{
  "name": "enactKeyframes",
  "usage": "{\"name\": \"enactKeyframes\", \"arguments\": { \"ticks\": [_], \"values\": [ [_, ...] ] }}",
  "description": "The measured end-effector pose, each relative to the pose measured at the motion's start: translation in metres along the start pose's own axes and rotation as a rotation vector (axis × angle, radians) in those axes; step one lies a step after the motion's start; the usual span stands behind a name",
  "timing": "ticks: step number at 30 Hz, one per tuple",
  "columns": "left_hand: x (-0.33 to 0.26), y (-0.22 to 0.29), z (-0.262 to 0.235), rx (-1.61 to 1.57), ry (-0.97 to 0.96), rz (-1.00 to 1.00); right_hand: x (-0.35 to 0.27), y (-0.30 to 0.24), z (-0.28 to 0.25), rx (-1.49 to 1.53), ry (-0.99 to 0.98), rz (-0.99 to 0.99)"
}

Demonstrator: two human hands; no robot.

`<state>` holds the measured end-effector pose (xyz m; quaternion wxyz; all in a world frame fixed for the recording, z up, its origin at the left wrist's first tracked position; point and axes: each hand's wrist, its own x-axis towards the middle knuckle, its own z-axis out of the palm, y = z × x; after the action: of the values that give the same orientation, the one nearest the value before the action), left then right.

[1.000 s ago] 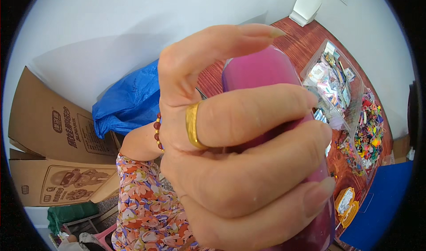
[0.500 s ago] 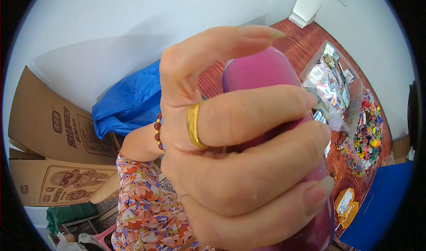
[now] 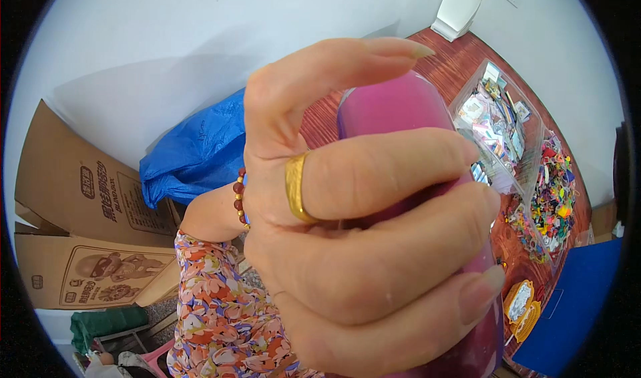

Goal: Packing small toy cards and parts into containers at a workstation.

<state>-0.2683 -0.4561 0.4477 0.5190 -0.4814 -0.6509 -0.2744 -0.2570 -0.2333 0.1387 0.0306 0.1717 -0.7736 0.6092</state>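
My left hand (image 3: 374, 244) fills the middle of the view, close up, with its back toward me. It wears a gold ring (image 3: 296, 188), and a dark red bead bracelet (image 3: 239, 198) circles the wrist. The fingers are wrapped over a glossy pink-purple object (image 3: 397, 107) with rounded corners and a clear rim; most of it is hidden, so its kind cannot be told. The topmost finger is bent and stands apart from the others. Behind the wrist, the bare arm runs back to a floral garment (image 3: 227, 304). My right hand is out of view.
Printed cardboard boxes (image 3: 80, 198) stand at left beside a blue bag (image 3: 190, 154). On the reddish wooden table (image 3: 444, 64) are a clear plastic bin (image 3: 527, 121) of packets, a pile of small colourful pieces (image 3: 557, 198) and a yellow basket (image 3: 524, 314). A blue panel (image 3: 577, 308) is at right.
The left hand and the pink-purple object have shifted very slightly to the right in the view. The grip looks the same.
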Motion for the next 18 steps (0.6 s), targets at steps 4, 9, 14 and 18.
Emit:
{"name": "enactKeyframes", "arguments": {
  "ticks": [4, 9, 14, 18],
  "values": [
    [0.004, 0.011, 0.011, -0.007, 0.008, 0.007, -0.005, 0.009, -0.001, -0.073, 0.014, 0.015],
    [0.015, 0.019, 0.019, 0.000, -0.011, 0.021, -0.003, 0.007, 0.000, -0.063, 0.007, 0.011],
    [0.020, 0.025, 0.024, -0.004, -0.016, 0.029, 0.004, 0.003, -0.001, -0.035, -0.002, -0.011],
    [0.019, 0.032, 0.022, -0.029, 0.001, 0.036, 0.002, 0.000, -0.007, -0.026, 0.002, 0.000]
  ]
}}
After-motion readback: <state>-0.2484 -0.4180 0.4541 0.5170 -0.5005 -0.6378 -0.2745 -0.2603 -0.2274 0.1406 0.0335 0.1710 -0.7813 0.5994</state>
